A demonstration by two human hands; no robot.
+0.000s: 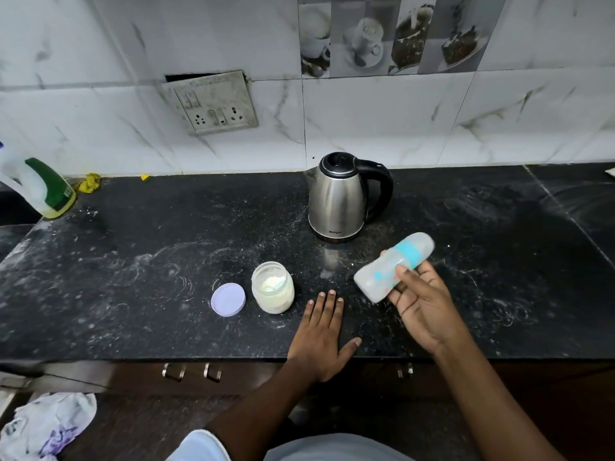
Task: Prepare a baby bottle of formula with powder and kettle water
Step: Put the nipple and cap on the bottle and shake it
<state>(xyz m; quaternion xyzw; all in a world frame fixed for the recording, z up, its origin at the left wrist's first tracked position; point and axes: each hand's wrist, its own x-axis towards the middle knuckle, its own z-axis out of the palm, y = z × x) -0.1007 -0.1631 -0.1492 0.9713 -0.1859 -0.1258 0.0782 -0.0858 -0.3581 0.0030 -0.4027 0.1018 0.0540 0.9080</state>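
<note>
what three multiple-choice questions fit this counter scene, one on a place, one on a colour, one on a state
1. Where is the round lilac plastic lid of the open clear powder jar?
A. screwed on the jar
B. flat on the black stone counter, left of the jar
C. on the floor

2. The band on the clear plastic baby bottle is:
A. red
B. light blue
C. yellow

3. The left hand is:
A. curled round the bottle
B. pinching the lid
C. flat on the counter, holding nothing

Answers:
1 B: the lid lies beside the jar, whose mouth is uncovered.
2 B: the blue band shows just above the right hand, which grips the bottle.
3 C: its fingers are straight and its palm faces down.
</note>
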